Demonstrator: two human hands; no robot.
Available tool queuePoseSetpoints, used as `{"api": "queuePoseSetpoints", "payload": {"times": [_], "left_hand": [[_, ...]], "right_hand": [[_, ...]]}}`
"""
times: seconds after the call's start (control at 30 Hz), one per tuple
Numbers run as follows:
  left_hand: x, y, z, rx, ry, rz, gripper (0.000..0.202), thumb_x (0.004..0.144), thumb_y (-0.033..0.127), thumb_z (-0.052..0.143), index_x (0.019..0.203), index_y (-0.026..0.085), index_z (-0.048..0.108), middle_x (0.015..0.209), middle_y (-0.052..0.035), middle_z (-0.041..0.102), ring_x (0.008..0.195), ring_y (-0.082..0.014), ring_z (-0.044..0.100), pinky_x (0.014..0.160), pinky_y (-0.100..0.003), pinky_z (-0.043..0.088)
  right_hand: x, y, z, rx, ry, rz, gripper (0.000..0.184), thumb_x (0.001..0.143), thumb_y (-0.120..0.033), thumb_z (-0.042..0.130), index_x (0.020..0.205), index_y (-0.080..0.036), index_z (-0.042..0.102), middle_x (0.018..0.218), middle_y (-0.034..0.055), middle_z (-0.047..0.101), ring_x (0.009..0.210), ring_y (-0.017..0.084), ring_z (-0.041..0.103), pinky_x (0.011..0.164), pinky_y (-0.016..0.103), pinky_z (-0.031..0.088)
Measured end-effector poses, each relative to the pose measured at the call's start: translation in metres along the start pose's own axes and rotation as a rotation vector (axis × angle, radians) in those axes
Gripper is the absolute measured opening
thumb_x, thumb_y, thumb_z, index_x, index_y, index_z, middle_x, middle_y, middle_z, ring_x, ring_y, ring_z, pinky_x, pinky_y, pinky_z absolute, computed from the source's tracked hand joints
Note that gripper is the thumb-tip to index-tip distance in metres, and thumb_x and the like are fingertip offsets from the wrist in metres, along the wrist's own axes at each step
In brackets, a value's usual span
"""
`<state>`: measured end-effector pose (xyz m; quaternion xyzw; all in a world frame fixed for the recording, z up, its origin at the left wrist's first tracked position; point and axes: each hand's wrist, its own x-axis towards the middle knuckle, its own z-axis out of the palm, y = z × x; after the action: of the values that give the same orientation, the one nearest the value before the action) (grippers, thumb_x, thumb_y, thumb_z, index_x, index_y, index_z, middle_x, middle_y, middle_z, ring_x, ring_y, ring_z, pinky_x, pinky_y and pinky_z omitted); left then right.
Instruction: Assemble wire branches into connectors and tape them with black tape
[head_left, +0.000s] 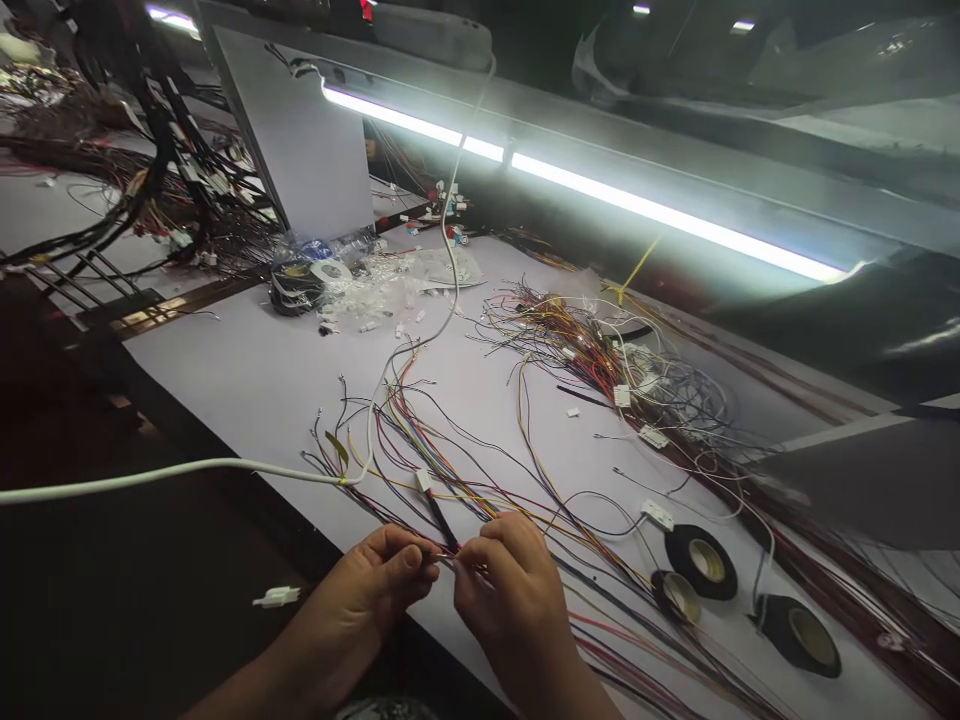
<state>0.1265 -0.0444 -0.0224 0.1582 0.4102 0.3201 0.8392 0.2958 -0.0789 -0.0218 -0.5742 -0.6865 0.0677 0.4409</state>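
My left hand is closed in a pinch of thumb and fingers near the table's front edge. Close beside it my right hand pinches too, and the fingertips of both almost meet. A thin wire end with a pale, metal-looking tip bridges the small gap between them; its exact shape is too small to make out. Just beyond the fingers lies a white plug connector with a black sleeve running toward my hands. Long coloured wires spread under and past my right hand.
A white cable crosses in front at left and rises to the lamp. Black tape rolls lie at right. Behind are a wire bundle and plastic bags. Another white connector shows against the dark area below left.
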Motion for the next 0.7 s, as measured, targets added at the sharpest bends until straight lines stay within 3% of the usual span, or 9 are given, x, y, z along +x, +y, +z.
{"api": "queuePoseSetpoints", "payload": {"times": [0.17,0.7], "left_hand": [[0.0009,-0.0009,-0.0007,0.012,-0.002,-0.015,0.007,0.077,0.019,0.075,0.079,0.015,0.069,0.083,-0.0030,0.067,0.080,-0.0124,0.061,0.079,-0.022,0.049],[0.0039,-0.0028,-0.0025,0.046,-0.032,-0.002,0.006,0.080,0.019,0.071,0.083,0.015,0.068,0.087,-0.0036,0.066,0.082,-0.0126,0.060,0.080,-0.024,0.047]], "right_hand": [[-0.0023,0.0037,0.0043,0.033,-0.052,0.090,0.012,0.078,-0.009,0.057,0.074,-0.020,0.054,0.072,0.0007,0.055,0.067,0.015,0.052,0.063,0.029,0.042],[-0.0020,0.0036,0.0042,0.017,-0.047,-0.007,0.013,0.081,-0.009,0.057,0.074,-0.019,0.053,0.072,0.0016,0.052,0.068,0.015,0.047,0.065,0.031,0.038]]}}
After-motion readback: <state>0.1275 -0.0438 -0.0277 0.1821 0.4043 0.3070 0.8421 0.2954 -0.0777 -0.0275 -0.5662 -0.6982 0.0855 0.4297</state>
